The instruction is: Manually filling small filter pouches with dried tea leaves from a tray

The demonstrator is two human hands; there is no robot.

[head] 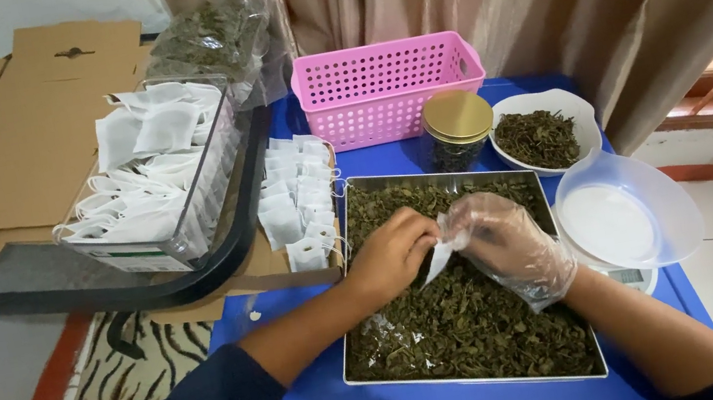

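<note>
A metal tray [481, 381] full of dried green leaves lies on a blue table. Over its middle, my bare left hand [391, 254] and my right hand [505, 240], in a clear plastic glove, both pinch a small white filter bag [440, 253]. The bag hangs between the two hands just above the leaves.
A stack of empty white bags [298, 202] lies left of the tray. A clear bin of more bags [153, 182] sits on a glass table. Behind are a pink basket [386, 92], a gold-lidded jar [458, 126], a white bowl of leaves [545, 135] and a clear dish on a scale [628, 216].
</note>
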